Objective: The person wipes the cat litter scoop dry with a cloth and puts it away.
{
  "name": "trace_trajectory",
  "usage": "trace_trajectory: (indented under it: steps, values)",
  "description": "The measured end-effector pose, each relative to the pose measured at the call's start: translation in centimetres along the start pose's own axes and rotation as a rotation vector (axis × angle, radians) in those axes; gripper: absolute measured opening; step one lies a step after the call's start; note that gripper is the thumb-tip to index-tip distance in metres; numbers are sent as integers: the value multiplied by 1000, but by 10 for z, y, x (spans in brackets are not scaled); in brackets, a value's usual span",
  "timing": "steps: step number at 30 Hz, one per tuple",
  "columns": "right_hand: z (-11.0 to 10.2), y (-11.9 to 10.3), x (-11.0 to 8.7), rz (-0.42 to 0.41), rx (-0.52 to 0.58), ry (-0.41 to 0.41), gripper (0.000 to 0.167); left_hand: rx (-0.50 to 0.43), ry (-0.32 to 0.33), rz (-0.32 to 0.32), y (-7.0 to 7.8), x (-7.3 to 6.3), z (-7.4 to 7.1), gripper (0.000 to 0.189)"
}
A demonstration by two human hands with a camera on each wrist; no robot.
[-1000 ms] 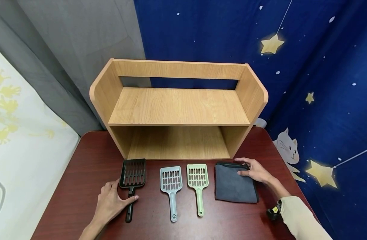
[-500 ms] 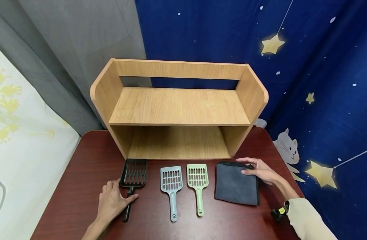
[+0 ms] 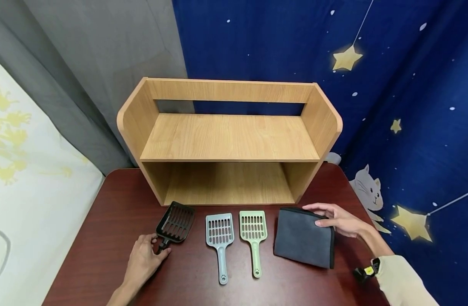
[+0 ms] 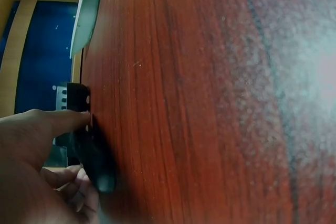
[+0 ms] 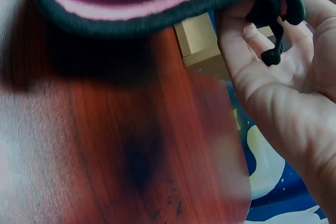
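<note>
In the head view my left hand (image 3: 141,258) pinches the handle of a black slotted litter scoop (image 3: 166,221), its head angled toward the upper right. The left wrist view shows the thumb lying across that handle (image 4: 98,163). My right hand (image 3: 343,221) grips the upper right edge of a dark grey folded cloth (image 3: 303,238) with black edging. From the right wrist, the cloth's edge (image 5: 152,22) stands above the table, showing a pink inner layer and a small black cord (image 5: 272,53). Between the hands lie a light blue litter scoop (image 3: 221,263) and a light green one (image 3: 255,259).
A two-tier wooden shelf (image 3: 230,138) stands at the back of the dark red table (image 3: 192,293). Behind it hang a grey curtain (image 3: 104,46) and a blue star-patterned curtain (image 3: 257,38). A white sheet (image 3: 27,221) borders the left side.
My left hand has turned the black scoop clockwise, its head swinging right and its handle left. My right hand has drawn the cloth slightly right and tilted it. Both other scoops stay put.
</note>
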State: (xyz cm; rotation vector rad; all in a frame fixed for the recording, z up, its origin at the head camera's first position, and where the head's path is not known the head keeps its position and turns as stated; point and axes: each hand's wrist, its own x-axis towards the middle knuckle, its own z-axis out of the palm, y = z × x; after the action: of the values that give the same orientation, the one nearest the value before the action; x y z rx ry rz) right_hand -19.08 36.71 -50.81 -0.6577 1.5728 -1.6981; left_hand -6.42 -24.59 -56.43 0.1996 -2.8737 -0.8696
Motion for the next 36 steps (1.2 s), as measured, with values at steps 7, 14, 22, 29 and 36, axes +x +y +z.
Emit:
trace_trajectory:
  steps: [7, 14, 22, 29, 36]
  values:
    - [8, -11, 1, 22, 56, -8, 49, -16, 59, 67, -6, 1, 1, 31]
    - [15, -16, 0, -18, 123, -34, 46, -29, 73, 132, -10, -3, 1, 27]
    - [21, -24, 2, -113, 168, -42, 51, 7, 26, 133, -11, -4, -7, 31]
    - [31, -33, 5, -200, 158, -50, 54, 34, 3, 204, -3, 0, -24, 30]
    - [53, -48, 13, -225, -64, 178, 46, 41, 29, 303, 23, 7, -41, 29]
